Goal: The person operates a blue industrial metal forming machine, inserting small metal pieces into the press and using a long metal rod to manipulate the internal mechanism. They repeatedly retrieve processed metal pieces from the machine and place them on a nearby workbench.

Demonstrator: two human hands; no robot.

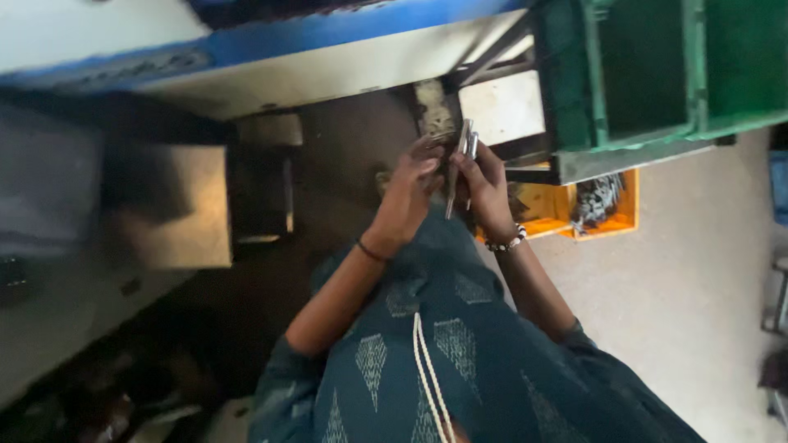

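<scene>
Both hands are holding thin metal strips upright between them, above the lap.

The left hand (pixel 408 195) and the right hand (pixel 484 190) are meeting around a small bundle of metal strips (pixel 460 162). The long axis of the bundle is running nearly upright, tilting slightly, with the top end poking above the fingers. Both grips are pinching it, the right clamping the middle and the left closing on the side. An orange bin (pixel 611 220) of metal parts is sitting just right of the right wrist, under a green crate (pixel 657 74).
</scene>
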